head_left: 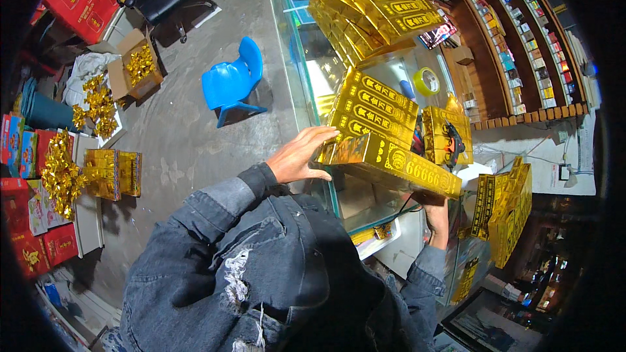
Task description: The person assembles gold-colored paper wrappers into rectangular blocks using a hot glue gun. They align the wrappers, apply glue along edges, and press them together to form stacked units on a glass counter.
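A long gold foil box [404, 168] lies tilted across the near end of the glass counter [317, 91]. My right hand [433, 208] grips it from below at its right end, fingers mostly hidden under it. At the box's left end, my left hand [301, 158] is open, its fingers stretched toward the gold boxes and thumb apart. The fingertips appear to touch the edge of a stack of gold boxes [375, 107] just behind. Right of that stack sits another gold package [433, 124] with a black and orange tool [453, 146] on it.
A taller pile of gold boxes [385, 0] and a yellow tape roll [427, 81] stand farther along the counter. More gold packs [508, 212] are at the right, below wooden shelves [502, 45]. A blue chair [235, 81] and a carton of gold bows [137, 68] stand left.
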